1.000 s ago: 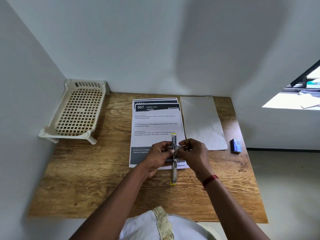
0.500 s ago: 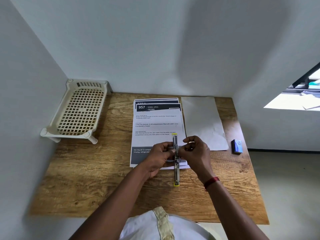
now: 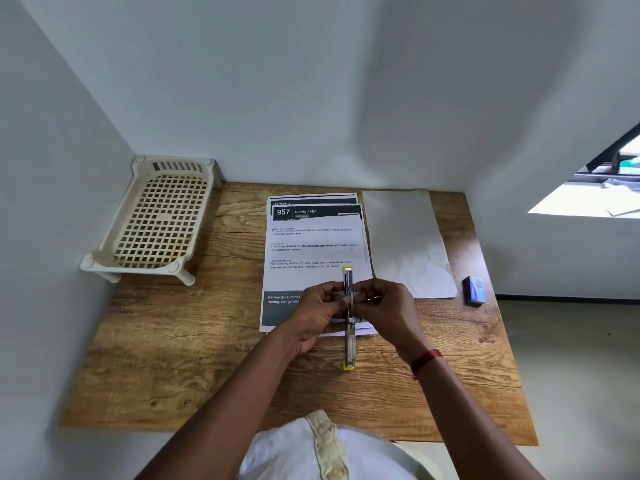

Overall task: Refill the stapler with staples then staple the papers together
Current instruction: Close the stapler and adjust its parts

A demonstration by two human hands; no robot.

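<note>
Both hands (image 3: 349, 303) slightly nearer on stapler (image 3: 349, 344)

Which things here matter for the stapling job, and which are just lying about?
For the job:
stapler, opened flat
printed papers
small blue box, maybe staples
left hand
right hand

Lying about:
plastic basket
blank sheet

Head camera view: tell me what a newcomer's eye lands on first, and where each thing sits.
At the centre, the left hand and right hand meet over a long, opened-out silver stapler with yellow ends, lying across the near edge of a stack of printed white papers. A cream plastic lattice rack stands in the far left corner of the wooden table, and a small blue box sits by its right edge.
</note>
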